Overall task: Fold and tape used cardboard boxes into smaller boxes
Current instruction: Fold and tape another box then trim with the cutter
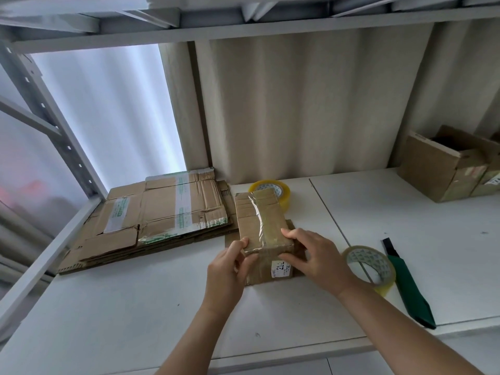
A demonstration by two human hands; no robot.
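A small brown cardboard box stands on the white table, with clear tape along its top and a white label on its near face. My left hand grips the box's near left corner. My right hand presses on its near right corner, thumb on the front face. A roll of clear tape hangs on my right wrist. A second tape roll lies behind the box. A stack of flattened used cardboard boxes lies to the left.
A green-handled utility knife lies right of my right arm. Open cardboard boxes stand at the back right. A curtain hangs behind the table. Grey metal shelf posts rise on the left and a shelf runs overhead.
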